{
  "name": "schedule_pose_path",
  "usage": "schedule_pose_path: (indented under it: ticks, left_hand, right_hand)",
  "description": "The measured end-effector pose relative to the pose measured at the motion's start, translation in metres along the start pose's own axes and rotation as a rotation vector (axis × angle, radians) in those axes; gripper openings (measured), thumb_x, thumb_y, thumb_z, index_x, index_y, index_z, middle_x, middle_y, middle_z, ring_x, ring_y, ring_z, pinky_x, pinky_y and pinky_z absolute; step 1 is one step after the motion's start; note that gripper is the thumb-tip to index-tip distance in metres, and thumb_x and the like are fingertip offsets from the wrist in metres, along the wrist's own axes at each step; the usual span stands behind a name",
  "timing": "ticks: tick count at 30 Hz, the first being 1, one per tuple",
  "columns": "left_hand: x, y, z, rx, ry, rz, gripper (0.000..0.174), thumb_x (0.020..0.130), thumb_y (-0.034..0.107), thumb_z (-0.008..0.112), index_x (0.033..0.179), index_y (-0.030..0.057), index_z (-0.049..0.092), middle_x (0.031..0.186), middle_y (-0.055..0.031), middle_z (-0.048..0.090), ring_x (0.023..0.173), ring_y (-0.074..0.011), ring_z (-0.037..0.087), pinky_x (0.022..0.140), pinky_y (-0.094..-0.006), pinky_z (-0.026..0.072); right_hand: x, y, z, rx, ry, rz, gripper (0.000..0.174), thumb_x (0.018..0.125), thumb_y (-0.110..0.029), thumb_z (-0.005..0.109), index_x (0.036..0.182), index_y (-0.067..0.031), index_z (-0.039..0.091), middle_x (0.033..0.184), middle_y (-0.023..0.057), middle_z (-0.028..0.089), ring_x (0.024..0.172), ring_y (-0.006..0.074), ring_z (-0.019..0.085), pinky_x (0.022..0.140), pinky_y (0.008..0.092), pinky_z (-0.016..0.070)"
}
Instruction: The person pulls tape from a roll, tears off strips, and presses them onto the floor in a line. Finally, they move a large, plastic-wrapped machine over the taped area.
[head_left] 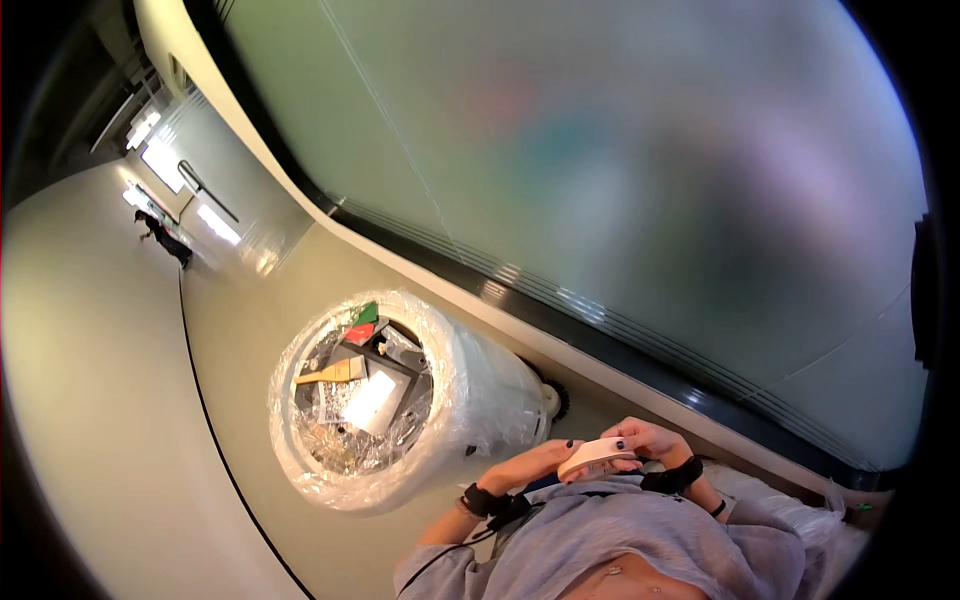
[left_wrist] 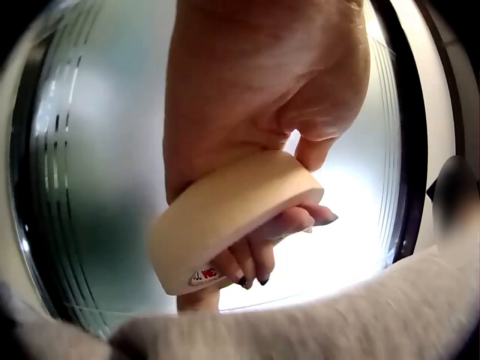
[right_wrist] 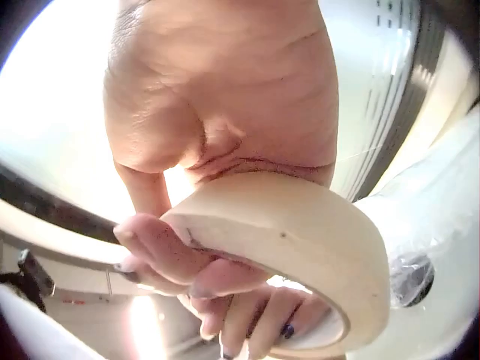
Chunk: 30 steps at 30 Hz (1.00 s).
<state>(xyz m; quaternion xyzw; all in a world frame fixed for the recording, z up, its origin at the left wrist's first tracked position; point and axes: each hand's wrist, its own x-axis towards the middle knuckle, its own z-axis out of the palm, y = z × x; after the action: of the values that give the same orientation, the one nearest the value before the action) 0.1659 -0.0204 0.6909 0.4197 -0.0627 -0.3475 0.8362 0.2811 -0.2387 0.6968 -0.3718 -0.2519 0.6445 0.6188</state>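
Observation:
A cream roll of tape (head_left: 590, 458) is held between both hands, low in the head view in front of the grey top. My left hand (head_left: 540, 464) grips the roll's left side, and my right hand (head_left: 648, 440) grips its right side with the thumb on it. In the left wrist view the roll (left_wrist: 232, 214) lies against the palm of my left hand (left_wrist: 262, 90), and a small printed label shows inside its ring. The right wrist view has the roll (right_wrist: 300, 232) against the palm of my right hand (right_wrist: 225, 97), with several fingertips inside and beside the ring.
A large plastic-wrapped cylinder (head_left: 480, 390) stands at the left, its open end holding a brush (head_left: 335, 371), a white card (head_left: 371, 400) and clear plastic. Frosted glass panels (head_left: 600, 150) rise beyond a dark sill. A person in dark clothes (head_left: 165, 240) stands far off at the left.

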Motion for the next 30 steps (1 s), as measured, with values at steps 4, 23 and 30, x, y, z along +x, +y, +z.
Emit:
schedule_pose_path:
  ticks: [4, 23, 30]
  left_hand:
    - [0.015, -0.015, -0.003, -0.101, -0.025, -0.013, 0.042, 0.094, 0.037, 0.043, 0.106, -0.0028, 0.053, 0.088, -0.0043, 0.058, 0.077, -0.009, 0.05, 0.07, -0.0226, 0.0397]
    - [0.153, -0.032, 0.018, 0.217, -0.085, -0.509, 0.032, 0.094, 0.028, 0.046, 0.092, -0.0017, 0.059, 0.076, -0.0041, 0.058, 0.064, -0.007, 0.049, 0.057, -0.0191, 0.0373]
    - [0.157, -0.026, 0.034, 0.175, -0.297, -0.49, 0.037, 0.09, 0.028, 0.047, 0.101, -0.0059, 0.055, 0.079, -0.0063, 0.059, 0.069, -0.0111, 0.051, 0.065, -0.0238, 0.0381]
  right_hand:
    - [-0.016, 0.016, -0.001, 0.08, 0.042, -0.03, 0.045, 0.086, -0.033, 0.057, 0.101, 0.0099, 0.055, 0.062, 0.002, 0.052, 0.05, 0.0049, 0.042, 0.047, 0.0187, 0.0318]
    - [-0.12, 0.092, 0.057, 0.075, 0.773, -0.491, 0.034, 0.092, -0.029, 0.049, 0.104, 0.0026, 0.054, 0.063, -0.0007, 0.049, 0.053, 0.0055, 0.044, 0.047, 0.0197, 0.0357]
    - [-0.133, 0.093, 0.062, 0.083, 0.784, -0.55, 0.035, 0.091, -0.027, 0.05, 0.104, 0.0049, 0.055, 0.061, 0.0009, 0.05, 0.047, 0.0062, 0.042, 0.044, 0.02, 0.0329]
